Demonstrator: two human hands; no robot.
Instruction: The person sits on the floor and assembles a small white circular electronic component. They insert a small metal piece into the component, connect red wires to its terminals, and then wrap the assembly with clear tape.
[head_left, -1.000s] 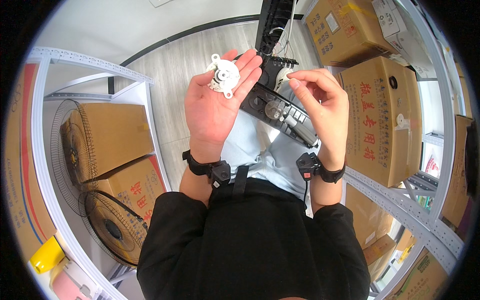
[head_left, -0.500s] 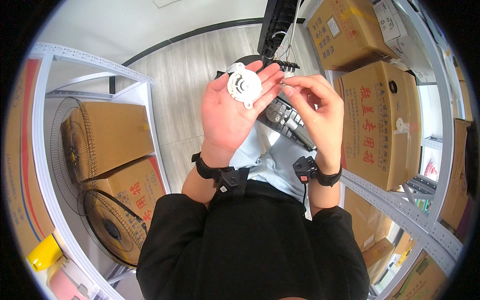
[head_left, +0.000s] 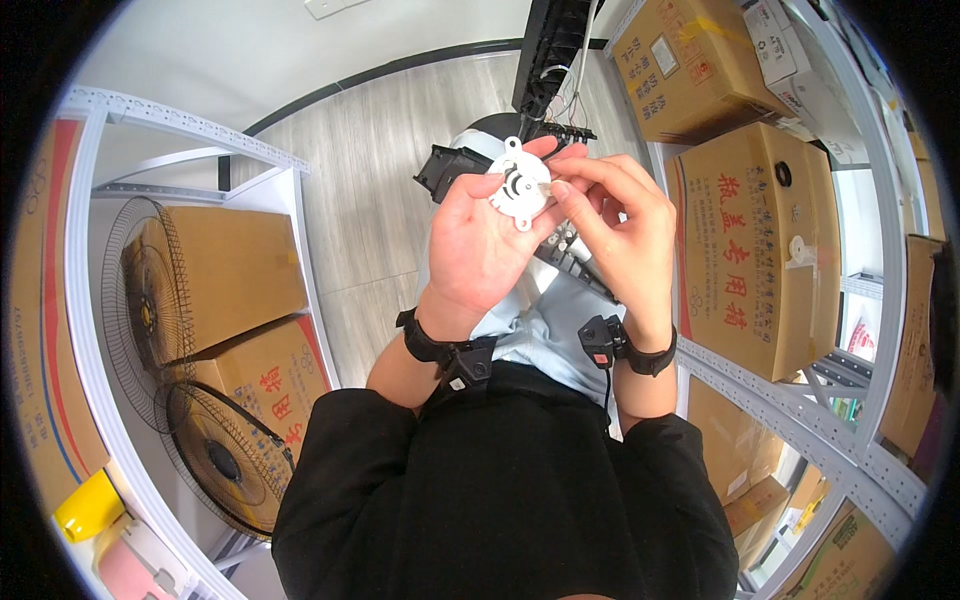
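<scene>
A round white plastic part [head_left: 522,200] with two eared tabs and dark curved slots lies over the fingers of my left hand [head_left: 478,240]. My left thumb rests against its left edge, so the hand holds it. From the right, my right hand [head_left: 625,215] reaches in with thumb and index finger pinched at the part's right side. Between those fingertips shows a small greyish piece [head_left: 546,188], too small to name, touching or just over the white part. Under my hands, a black frame with keys or switches [head_left: 577,262] rests on my lap, mostly hidden.
Wire fan guards [head_left: 150,280] and cardboard boxes [head_left: 240,260] fill the left metal rack [head_left: 190,130]. More cartons [head_left: 760,250] stand on the right rack. A tall black post [head_left: 545,60] with loose wires rises ahead. A black bracket [head_left: 455,170] lies beyond my left hand.
The white part has moved right and slightly down with my left hand, whose thumb has closed onto its edge. My right fingertips have come over the part's right side.
</scene>
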